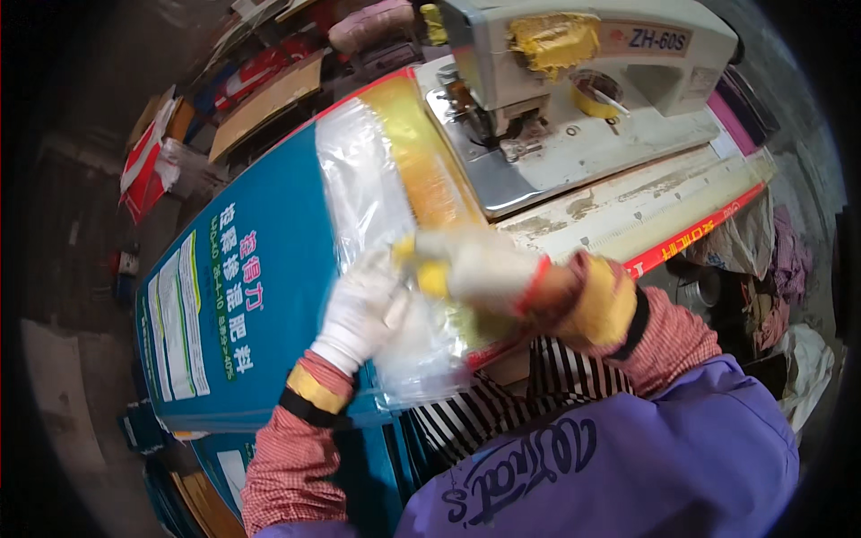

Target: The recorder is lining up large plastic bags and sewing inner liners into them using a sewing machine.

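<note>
A large teal sack [273,211] with printed panels lies flat in front of me. Clear, wrinkled plastic liner [363,166] spreads from its open end, over a yellow printed stretch [417,134]. My left hand [363,305], in a white glove, has its fingers curled on the liner near the middle. Close beside it is my right hand [484,267], in a pale glove with yellow fingertips and a red cuff. That hand is smeared by motion, so its grip is unclear. Both hands are close together over the liner.
A heavy sewing machine [583,81] stands at the upper right, with a yellow tape roll [596,92] on it. A ruler strip [664,211] runs along the worktable's near side. More teal sacks [377,475] hang below. Cardboard [267,103] lies at the far left.
</note>
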`<state>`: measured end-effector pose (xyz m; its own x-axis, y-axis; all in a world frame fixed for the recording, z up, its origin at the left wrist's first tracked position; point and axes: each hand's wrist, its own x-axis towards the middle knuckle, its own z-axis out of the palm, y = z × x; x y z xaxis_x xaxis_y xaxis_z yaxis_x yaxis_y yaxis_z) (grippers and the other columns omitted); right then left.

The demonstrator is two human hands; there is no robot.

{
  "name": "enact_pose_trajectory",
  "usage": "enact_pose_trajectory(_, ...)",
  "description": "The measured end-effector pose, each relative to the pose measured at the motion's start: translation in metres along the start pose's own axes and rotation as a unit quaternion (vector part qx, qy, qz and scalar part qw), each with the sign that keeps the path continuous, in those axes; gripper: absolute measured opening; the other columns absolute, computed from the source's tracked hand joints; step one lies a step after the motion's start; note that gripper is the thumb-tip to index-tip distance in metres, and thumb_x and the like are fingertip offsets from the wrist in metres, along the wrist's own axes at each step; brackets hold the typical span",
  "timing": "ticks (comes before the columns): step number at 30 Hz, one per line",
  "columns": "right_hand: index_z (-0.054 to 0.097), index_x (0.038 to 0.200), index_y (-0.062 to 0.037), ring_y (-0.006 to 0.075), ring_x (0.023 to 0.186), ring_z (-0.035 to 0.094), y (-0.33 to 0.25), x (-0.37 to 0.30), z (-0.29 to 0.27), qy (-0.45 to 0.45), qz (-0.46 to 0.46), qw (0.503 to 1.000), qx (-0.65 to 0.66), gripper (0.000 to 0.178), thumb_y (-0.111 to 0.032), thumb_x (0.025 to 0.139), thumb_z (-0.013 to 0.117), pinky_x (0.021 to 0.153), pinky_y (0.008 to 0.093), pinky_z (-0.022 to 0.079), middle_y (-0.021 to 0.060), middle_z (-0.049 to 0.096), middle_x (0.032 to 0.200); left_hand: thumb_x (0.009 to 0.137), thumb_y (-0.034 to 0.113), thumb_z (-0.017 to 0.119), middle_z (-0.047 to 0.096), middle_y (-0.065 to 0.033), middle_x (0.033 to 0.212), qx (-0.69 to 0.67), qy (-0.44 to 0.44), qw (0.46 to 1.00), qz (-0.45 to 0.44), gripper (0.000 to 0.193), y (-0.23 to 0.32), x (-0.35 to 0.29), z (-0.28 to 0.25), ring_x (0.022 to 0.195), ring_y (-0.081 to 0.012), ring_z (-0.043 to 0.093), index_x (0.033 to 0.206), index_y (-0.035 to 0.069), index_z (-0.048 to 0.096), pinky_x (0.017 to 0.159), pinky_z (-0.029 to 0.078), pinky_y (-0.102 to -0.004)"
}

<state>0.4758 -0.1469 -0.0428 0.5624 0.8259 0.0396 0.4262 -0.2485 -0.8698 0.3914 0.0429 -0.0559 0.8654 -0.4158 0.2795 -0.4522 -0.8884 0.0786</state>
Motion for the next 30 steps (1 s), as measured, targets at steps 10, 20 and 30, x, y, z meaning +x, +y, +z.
enact_pose_trajectory(10,0.055,0.116,-0.0023,0.0365,0.099,0.058,-0.002,0.111,-0.006,0.15,0.203,0.963,-0.094,0.053,-0.035,0.074,0.057,0.084,0.0387,0.046,0.0228,0.06,0.107,0.08,0.014,0.057,0.061,-0.018,0.106,-0.017,-0.008,0.998,-0.062,0.028,0.033,-0.037,-0.024,0.099,-0.0347,0.057,0.105,0.002,0.061,0.088,0.044,-0.0381)
enact_pose_trajectory(20,0.051,0.116,0.0006,0.0409,0.094,0.058,-0.013,0.15,0.015,0.206,0.193,0.951,-0.124,0.055,-0.036,0.075,0.059,0.083,0.0435,0.046,0.0268,0.059,0.104,0.09,0.029,0.051,0.067,-0.0071,0.086,-0.199,0.259,0.852,-0.409,0.03,-0.115,-0.058,-0.072,0.079,-0.0154,0.062,0.092,0.004,0.066,0.073,0.048,-0.0261)
enact_pose_trajectory(30,0.053,0.115,-0.0059,0.0357,0.104,0.052,-0.051,0.133,0.118,-0.03,-0.207,0.931,-0.301,0.043,-0.021,0.075,0.058,0.09,0.0389,0.042,0.0175,0.05,0.12,0.077,0.014,0.059,0.062,-0.0081,0.093,0.099,0.212,0.913,-0.335,0.017,-0.162,-0.062,0.017,0.083,-0.0274,0.058,0.091,0.006,0.062,0.07,0.049,-0.0352)
